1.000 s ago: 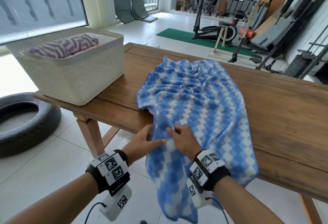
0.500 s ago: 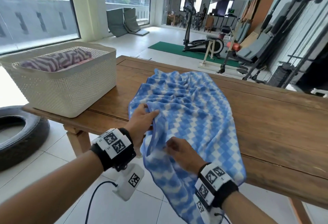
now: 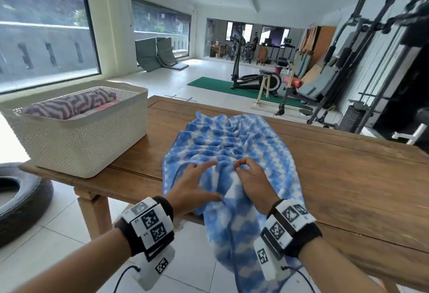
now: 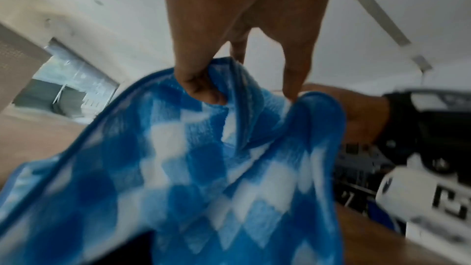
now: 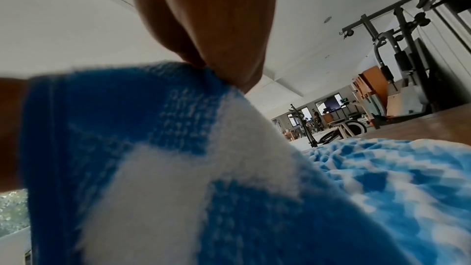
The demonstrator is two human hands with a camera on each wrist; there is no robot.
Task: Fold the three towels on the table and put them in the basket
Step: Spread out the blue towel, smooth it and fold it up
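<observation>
While the blue-checked towel (image 3: 234,144) lies rumpled on the wooden table (image 3: 348,176), draped over its near edge, the left hand (image 3: 192,185) and right hand (image 3: 253,181) pinch bunched cloth side by side, probably hunting an edge to spread it; the basket (image 3: 88,139) waits at the left.

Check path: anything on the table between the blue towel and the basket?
Nothing visible. Bare table lies between the towel and the basket. The basket already holds folded towels, with its top open.

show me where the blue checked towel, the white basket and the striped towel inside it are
blue checked towel (image 3: 234,144): head view, on its rumpled middle, lying on the table.
white basket (image 3: 88,144): head view, on its perforated front wall.
striped towel (image 3: 69,105): head view, on its folded top showing above the basket rim.
</observation>
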